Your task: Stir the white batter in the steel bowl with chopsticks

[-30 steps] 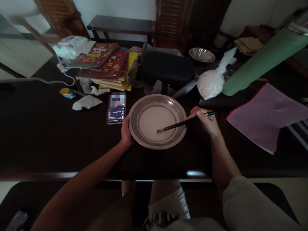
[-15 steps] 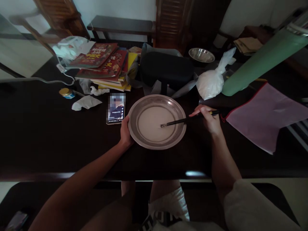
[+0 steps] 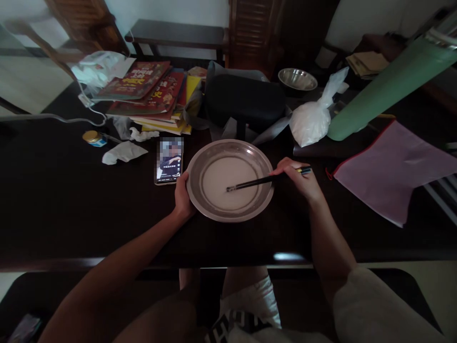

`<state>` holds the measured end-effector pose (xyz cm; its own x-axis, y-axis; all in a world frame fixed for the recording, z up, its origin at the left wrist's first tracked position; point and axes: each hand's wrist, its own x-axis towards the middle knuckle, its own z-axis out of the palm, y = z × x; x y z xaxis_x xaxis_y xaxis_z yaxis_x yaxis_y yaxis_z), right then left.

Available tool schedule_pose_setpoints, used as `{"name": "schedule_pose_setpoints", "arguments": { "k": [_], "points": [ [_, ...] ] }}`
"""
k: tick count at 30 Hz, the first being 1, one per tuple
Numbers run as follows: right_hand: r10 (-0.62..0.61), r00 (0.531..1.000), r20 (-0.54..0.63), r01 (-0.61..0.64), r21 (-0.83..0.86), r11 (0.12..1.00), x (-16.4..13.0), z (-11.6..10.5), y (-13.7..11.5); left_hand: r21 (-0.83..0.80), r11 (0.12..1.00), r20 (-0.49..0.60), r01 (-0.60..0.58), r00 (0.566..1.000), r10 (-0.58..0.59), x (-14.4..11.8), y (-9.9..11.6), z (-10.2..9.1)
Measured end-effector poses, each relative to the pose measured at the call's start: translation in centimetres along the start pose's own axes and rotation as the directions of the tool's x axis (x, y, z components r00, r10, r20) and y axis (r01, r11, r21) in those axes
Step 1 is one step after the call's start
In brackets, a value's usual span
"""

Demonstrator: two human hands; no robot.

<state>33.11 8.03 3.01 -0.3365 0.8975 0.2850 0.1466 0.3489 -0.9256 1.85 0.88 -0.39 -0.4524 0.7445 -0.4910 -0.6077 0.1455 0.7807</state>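
Observation:
A round metal basin (image 3: 230, 216) on the dark table holds a milky white liquid (image 3: 224, 174). My left hand (image 3: 183, 199) grips its left rim, thumb on the edge and the other fingers hidden behind and beneath it. My right hand (image 3: 295, 177), to the right of the basin, is closed around a pair of black chopsticks (image 3: 253, 181). They reach over the rim at a low slant, and their tips are in the liquid near the middle. Close to my left hand lies a lit phone (image 3: 171, 164) with a video on its screen.
Behind the basin are a black case (image 3: 244, 97), stacked books (image 3: 143, 90) and a small metal bowl (image 3: 298, 78). A tied bag of white powder (image 3: 311, 123), a green cylinder (image 3: 385, 88) and a purple pouch (image 3: 389, 176) stand right. Tissues (image 3: 124, 152) and a jar (image 3: 94, 138) lie left.
My right hand has moved left toward the basin, and the chopstick tips have shifted left through the liquid. My left hand keeps its hold on the rim. The whole view has shifted slightly.

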Motion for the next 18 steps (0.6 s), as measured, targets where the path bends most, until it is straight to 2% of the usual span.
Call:
{"name": "schedule_pose_setpoints", "arguments": {
  "k": [5,9,14,18],
  "points": [
    [0.024,0.993,-0.117,-0.023,0.013,1.0,-0.01,-0.03,0.17,0.008,1.0,0.015,-0.027,1.0,0.027,0.1,-0.1,-0.12],
    [0.003,1.0,0.01,-0.003,0.01,1.0,0.01,0.12,0.18,0.002,1.0,0.027,-0.019,0.999,0.019,0.04,-0.01,-0.1],
    [0.025,0.994,-0.108,-0.024,0.009,1.0,-0.01,-0.02,0.13,0.02,0.999,0.041,-0.029,0.999,0.028,-0.01,0.04,0.12],
    [0.007,1.0,0.014,-0.007,0.033,0.999,0.0,0.14,0.13,0.011,1.0,0.054,-0.01,0.998,0.009,-0.08,0.09,0.26]
  ]
}}
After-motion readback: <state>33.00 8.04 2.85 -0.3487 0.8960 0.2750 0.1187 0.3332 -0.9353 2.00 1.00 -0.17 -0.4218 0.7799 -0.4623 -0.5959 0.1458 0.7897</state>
